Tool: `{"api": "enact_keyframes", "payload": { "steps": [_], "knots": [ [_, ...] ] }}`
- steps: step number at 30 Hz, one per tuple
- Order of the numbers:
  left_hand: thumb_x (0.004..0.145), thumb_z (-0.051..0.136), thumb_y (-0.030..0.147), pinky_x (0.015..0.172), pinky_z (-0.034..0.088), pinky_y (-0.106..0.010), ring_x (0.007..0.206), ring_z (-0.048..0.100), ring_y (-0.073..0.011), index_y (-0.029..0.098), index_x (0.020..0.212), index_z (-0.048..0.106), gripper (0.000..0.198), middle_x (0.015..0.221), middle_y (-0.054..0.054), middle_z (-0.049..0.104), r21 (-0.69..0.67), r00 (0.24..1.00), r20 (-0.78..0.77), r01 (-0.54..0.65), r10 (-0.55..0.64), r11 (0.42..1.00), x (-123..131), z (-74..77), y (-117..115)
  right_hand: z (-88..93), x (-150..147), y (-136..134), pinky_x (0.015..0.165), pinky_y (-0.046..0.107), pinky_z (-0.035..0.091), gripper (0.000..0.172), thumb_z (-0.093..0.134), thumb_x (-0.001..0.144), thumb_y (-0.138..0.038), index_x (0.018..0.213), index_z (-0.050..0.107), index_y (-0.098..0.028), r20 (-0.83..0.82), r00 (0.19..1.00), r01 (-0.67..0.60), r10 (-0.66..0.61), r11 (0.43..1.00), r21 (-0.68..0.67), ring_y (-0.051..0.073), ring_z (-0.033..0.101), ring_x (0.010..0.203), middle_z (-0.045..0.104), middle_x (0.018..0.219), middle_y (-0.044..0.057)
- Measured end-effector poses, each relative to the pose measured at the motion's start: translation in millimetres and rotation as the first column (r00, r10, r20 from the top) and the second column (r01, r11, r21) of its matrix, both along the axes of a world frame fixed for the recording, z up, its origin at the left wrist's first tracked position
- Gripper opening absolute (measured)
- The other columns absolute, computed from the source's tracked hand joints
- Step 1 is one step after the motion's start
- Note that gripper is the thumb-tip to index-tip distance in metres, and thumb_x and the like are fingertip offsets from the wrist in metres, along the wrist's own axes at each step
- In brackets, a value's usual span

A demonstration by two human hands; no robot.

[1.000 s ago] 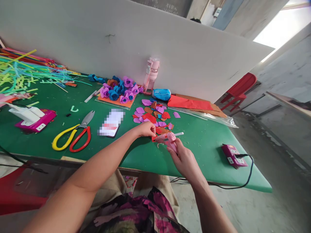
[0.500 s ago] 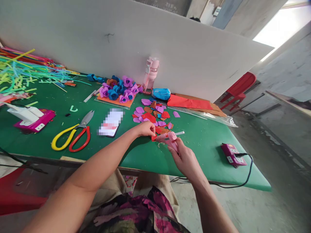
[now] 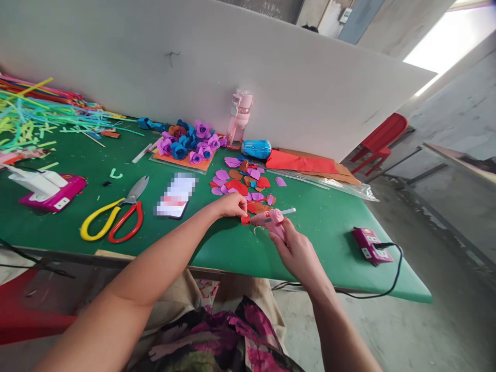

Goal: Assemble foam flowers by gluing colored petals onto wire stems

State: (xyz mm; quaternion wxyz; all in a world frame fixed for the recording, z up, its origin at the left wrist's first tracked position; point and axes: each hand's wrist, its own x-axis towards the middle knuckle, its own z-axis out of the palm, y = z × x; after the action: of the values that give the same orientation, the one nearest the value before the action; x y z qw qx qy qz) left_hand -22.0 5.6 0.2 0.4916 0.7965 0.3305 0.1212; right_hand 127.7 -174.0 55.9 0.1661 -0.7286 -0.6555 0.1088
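Note:
My left hand (image 3: 231, 205) is closed in a pinch on a small red paper piece (image 3: 245, 220) just above the green table. In my right hand (image 3: 293, 247) is a pink glue gun (image 3: 272, 219), gripped by its handle, a white glue stick poking out of its back end. Its nozzle points left, close against the red piece; whether they touch I cannot tell. Thin pale strings of glue hang below the nozzle. Just beyond both hands lie loose purple, red, brown and blue paper petals (image 3: 237, 187).
Finished paper flowers (image 3: 180, 150) lie behind a phone (image 3: 176, 196). Left are scissors (image 3: 134, 194), a power strip (image 3: 72, 192) and bright strips (image 3: 23, 111). A pink bottle (image 3: 240, 119), blue pouch (image 3: 256, 149) and red paper (image 3: 302, 161) line the white partition. Another power strip (image 3: 371, 247) stands right.
The glue gun's nozzle has moved very slightly right relative to the red paper piece. Both hands keep their grip, and the view has shifted a little.

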Motion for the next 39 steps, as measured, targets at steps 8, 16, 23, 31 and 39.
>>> {"api": "enact_keyframes", "payload": {
  "steps": [8,16,23,31,39],
  "knots": [
    [0.058,0.063,0.018,0.05,0.035,-0.022,0.053,0.05,-0.0111,0.013,0.058,0.06,0.005,0.055,0.0,0.06,-0.004,1.0,-0.014,-0.003,0.003,1.0,0,3.8,-1,-0.3,3,0,0.051,0.024,0.031,0.025,0.035,0.09,-0.036,0.104,0.046,-0.02,-0.001,1.0,0.0,0.0,1.0,-0.004,0.021,0.061,0.063,0.065,0.077,0.006],
    [0.059,0.063,0.018,0.052,0.036,-0.022,0.057,0.053,-0.012,0.014,0.056,0.058,0.007,0.056,0.0,0.061,0.003,0.997,-0.069,-0.014,0.015,1.0,0,15.1,-7,2.1,4,1,0.052,0.024,0.031,0.025,0.035,0.09,-0.035,0.106,0.045,-0.02,0.005,1.0,0.03,-0.03,0.999,-0.046,0.022,0.061,0.064,0.064,0.074,0.005],
    [0.06,0.062,0.018,0.051,0.035,-0.021,0.056,0.052,-0.0113,0.013,0.057,0.058,0.007,0.056,0.0,0.059,0.007,0.997,-0.076,-0.013,0.014,1.0,0,16.5,-8,1.8,4,1,0.05,0.024,0.029,0.022,0.035,0.089,-0.035,0.102,0.045,-0.02,0.012,0.999,0.035,-0.034,0.999,-0.035,0.021,0.06,0.06,0.064,0.073,0.004],
    [0.059,0.064,0.02,0.051,0.036,-0.021,0.056,0.052,-0.0117,0.013,0.058,0.06,0.008,0.055,0.0,0.059,0.001,0.998,-0.055,-0.008,0.008,1.0,1,7.5,-4,2.9,5,0,0.05,0.024,0.029,0.022,0.036,0.089,-0.034,0.103,0.045,-0.02,0.013,0.999,0.044,-0.043,0.998,-0.036,0.021,0.06,0.061,0.065,0.075,0.005],
    [0.059,0.064,0.019,0.051,0.035,-0.022,0.055,0.051,-0.0113,0.013,0.058,0.06,0.007,0.055,0.0,0.059,-0.01,0.999,-0.051,-0.015,0.015,1.0,0,8.1,-4,0.2,5,0,0.05,0.024,0.03,0.026,0.036,0.089,-0.035,0.107,0.046,-0.02,0.007,0.999,0.051,-0.051,0.998,-0.026,0.021,0.06,0.062,0.065,0.074,0.005]
  ]
}}
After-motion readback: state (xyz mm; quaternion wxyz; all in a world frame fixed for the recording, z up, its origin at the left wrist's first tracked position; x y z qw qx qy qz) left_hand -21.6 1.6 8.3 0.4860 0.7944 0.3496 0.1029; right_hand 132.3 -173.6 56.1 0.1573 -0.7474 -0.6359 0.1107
